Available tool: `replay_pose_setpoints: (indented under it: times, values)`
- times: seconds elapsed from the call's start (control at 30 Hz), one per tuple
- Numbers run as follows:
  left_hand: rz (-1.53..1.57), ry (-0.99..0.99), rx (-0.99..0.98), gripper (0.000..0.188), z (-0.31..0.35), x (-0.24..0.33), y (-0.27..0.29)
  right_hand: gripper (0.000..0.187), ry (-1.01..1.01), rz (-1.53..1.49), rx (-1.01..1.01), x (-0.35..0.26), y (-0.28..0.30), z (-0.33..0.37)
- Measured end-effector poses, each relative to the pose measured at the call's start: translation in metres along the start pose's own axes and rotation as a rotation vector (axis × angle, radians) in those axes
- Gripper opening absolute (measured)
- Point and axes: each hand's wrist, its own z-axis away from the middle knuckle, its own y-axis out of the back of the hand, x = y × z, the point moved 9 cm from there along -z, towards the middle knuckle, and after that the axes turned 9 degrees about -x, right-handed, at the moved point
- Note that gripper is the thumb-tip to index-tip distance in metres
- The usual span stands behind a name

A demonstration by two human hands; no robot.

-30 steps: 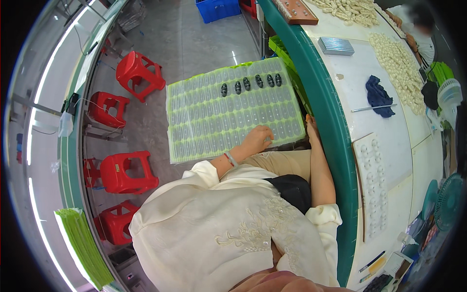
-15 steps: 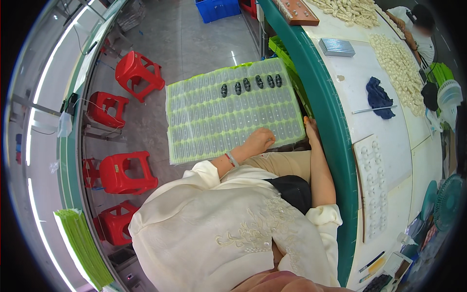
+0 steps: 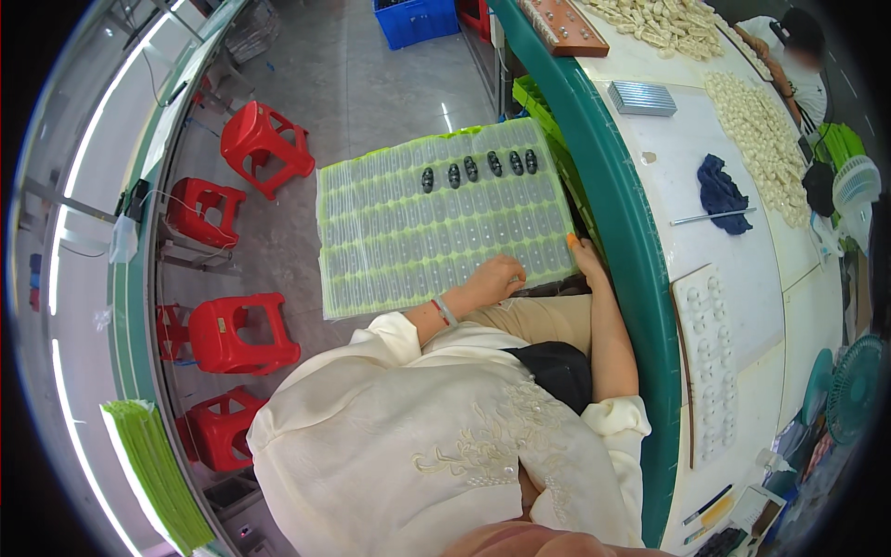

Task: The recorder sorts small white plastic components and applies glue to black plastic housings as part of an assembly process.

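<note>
A light green tray (image 3: 390,251) with rows of long clear-plastic pockets lies in front of me, tilted slightly. Several black oval pieces (image 3: 471,168) sit in pockets of its far rows. My left hand (image 3: 497,278) rests at the tray's near edge with its fingers curled in; whatever they hold, if anything, is hidden. At the near right corner my right hand (image 3: 587,258) has its fingers closed around the tray's edge. Something orange (image 3: 572,239) shows at those fingertips, too small to name.
Right of me runs a white worktable with a green edge (image 3: 622,186), bearing cream-coloured pieces (image 3: 756,144), a blue cloth (image 3: 722,193) and a white moulded tray (image 3: 710,362). Red stools (image 3: 246,332) stand at left. A blue crate (image 3: 418,20) is on the floor ahead.
My right hand has shifted a little left and toward me along the tray's edge. My left hand stays near the same spot, its fingers slightly more curled.
</note>
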Motion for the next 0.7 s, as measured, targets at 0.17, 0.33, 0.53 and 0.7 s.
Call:
replay_pose_setpoints:
  times: [0.17, 0.33, 0.53, 0.7]
  values:
    - [-0.005, 0.036, -0.080, 0.009, -0.002, 0.003, -0.007, 0.068, 0.021, -0.022, 0.085, 0.049, 0.003, -0.054]
    - [0.017, 0.104, -0.124, 0.011, 0.003, -0.006, -0.011, 0.064, 0.005, -0.012, 0.137, 0.022, 0.005, -0.023]
    - [0.009, 0.137, -0.173, 0.013, 0.003, -0.005, -0.014, 0.050, 0.018, 0.000, 0.205, 0.001, 0.013, 0.007]
    - [0.019, 0.114, -0.183, 0.014, 0.006, -0.008, -0.018, 0.043, 0.053, 0.002, 0.267, 0.011, 0.016, -0.009]
